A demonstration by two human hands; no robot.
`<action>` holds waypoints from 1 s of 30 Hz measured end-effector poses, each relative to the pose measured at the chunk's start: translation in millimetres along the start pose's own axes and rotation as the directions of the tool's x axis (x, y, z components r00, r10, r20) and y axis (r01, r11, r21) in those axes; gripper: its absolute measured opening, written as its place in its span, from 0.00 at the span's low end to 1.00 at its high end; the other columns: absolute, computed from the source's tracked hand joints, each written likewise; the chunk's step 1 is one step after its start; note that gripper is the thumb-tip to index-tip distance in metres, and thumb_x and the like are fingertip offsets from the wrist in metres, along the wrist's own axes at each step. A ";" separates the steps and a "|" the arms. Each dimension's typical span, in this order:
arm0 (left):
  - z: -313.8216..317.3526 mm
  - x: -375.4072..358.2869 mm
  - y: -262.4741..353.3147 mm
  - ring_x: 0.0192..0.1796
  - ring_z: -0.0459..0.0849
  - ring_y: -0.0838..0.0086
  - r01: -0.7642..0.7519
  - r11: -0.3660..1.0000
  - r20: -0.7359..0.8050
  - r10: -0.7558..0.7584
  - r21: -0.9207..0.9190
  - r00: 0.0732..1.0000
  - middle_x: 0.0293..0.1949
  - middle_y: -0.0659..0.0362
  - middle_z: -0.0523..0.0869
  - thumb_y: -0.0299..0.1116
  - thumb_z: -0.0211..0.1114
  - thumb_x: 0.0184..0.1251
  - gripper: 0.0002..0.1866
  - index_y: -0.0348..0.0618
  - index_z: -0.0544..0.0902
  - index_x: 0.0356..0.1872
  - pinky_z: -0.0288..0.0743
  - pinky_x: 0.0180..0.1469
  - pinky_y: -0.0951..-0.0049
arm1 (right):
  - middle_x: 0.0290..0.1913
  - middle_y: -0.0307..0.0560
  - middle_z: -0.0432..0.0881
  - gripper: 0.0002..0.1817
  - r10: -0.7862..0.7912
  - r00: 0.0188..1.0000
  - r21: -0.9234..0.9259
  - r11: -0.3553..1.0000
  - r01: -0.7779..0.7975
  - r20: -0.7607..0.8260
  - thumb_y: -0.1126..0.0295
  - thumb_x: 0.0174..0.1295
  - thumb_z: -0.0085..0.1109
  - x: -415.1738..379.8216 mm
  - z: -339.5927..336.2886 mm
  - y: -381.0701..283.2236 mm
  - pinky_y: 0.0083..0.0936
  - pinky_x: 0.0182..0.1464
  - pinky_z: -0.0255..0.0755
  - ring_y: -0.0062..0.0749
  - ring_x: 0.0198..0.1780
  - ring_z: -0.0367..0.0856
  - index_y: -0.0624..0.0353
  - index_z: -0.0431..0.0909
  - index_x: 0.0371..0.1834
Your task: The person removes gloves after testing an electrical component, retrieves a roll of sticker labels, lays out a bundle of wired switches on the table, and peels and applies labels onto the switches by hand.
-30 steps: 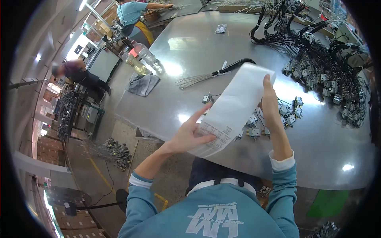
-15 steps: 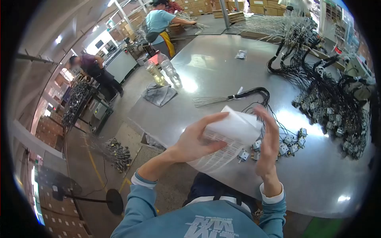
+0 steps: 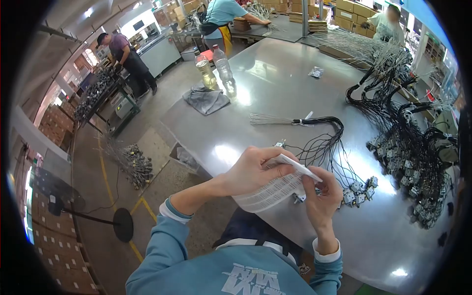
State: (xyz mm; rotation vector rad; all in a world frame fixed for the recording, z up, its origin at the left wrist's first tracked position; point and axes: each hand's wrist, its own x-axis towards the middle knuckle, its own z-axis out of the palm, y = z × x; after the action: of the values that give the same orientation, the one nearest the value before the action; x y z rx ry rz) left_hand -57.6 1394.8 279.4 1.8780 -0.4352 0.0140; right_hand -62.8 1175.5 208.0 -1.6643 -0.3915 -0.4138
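Both hands hold a folded sheet of printed labels (image 3: 275, 189) just above the near edge of a grey metal table (image 3: 275, 83). The left hand (image 3: 255, 169) closes over the sheet's upper fold, fingers curled on top and thumb beneath. The right hand (image 3: 322, 196) pinches the fold's right end between thumb and fingertips, a narrow grip. The printed part of the sheet hangs curved below the left hand, facing the camera.

Directly behind the hands, partly hidden by them and the sheet, lies a small cluster of boxy connectors (image 3: 356, 191) on thin black wires (image 3: 322, 147); these wires run up to a bound black harness (image 3: 319, 120) with a fan of pale bare wire ends (image 3: 268, 119) spreading to the left. Along the right side of the table a large tangle of black cables and connectors (image 3: 410, 142) fills the surface, well apart from the hands.

Farther back on the left of the table sit a crumpled grey cloth (image 3: 206, 100) and, just beyond it, two plastic bottles (image 3: 215, 71). A small clear bag (image 3: 316, 73) lies alone near the far end.

On the floor to the left, a heap of wired parts (image 3: 132, 162) lies beside a yellow line. Three other people stand at benches in the background: one at the far left (image 3: 125, 54), one at the top centre (image 3: 226, 14), one at the top right (image 3: 388, 22).
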 end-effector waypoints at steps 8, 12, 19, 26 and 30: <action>-6.7 -5.3 -40.7 0.52 0.86 0.76 -0.049 0.956 0.105 0.019 0.290 0.994 0.45 0.58 0.90 0.36 0.78 0.72 0.14 0.40 0.92 0.52 0.80 0.51 0.71 | 0.43 0.44 0.92 0.13 0.159 0.979 -0.093 0.985 -0.148 0.126 0.75 0.71 0.72 -13.3 -9.3 5.5 0.18 0.42 0.80 0.19 0.42 0.89 0.64 0.87 0.56; 20.4 -5.8 -63.4 0.57 0.88 0.70 0.113 0.988 0.196 -0.091 -0.105 0.976 0.53 0.55 0.89 0.35 0.76 0.74 0.13 0.37 0.90 0.50 0.82 0.60 0.66 | 0.44 0.45 0.92 0.17 0.225 0.895 -0.072 0.974 -0.214 0.386 0.73 0.70 0.71 -11.9 -43.2 8.9 0.23 0.47 0.82 0.22 0.43 0.89 0.63 0.85 0.60; 124.9 16.3 -79.5 0.88 0.55 0.48 -0.369 0.905 0.576 0.421 -0.212 0.700 0.83 0.44 0.67 0.32 0.70 0.77 0.08 0.39 0.83 0.38 0.53 0.87 0.48 | 0.76 0.56 0.77 0.20 0.002 1.000 -0.877 0.481 0.004 0.006 0.63 0.80 0.57 22.3 -187.5 105.0 0.48 0.81 0.59 0.51 0.81 0.66 0.57 0.81 0.70; 218.6 47.0 -159.6 0.87 0.56 0.45 -0.311 0.936 0.511 0.189 0.165 0.838 0.83 0.40 0.65 0.35 0.64 0.80 0.14 0.36 0.79 0.34 0.47 0.88 0.45 | 0.81 0.45 0.74 0.25 0.298 0.949 -0.937 0.349 -0.004 0.107 0.50 0.80 0.53 2.0 -199.7 200.1 0.56 0.87 0.43 0.51 0.87 0.53 0.45 0.80 0.74; 192.1 48.8 -176.0 0.86 0.59 0.46 -0.235 0.965 0.581 0.125 0.118 0.804 0.83 0.45 0.66 0.39 0.61 0.82 0.16 0.33 0.79 0.39 0.52 0.87 0.46 | 0.78 0.43 0.77 0.25 0.237 0.971 -0.929 0.366 -0.051 0.040 0.50 0.79 0.52 -13.8 -183.3 200.9 0.59 0.86 0.43 0.50 0.85 0.56 0.45 0.82 0.72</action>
State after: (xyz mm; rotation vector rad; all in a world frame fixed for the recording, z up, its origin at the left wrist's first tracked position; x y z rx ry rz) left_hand 2.5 1254.3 62.8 1.9981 -1.0601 -0.4071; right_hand 13.4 967.6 49.4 -2.8749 -0.0868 -0.3722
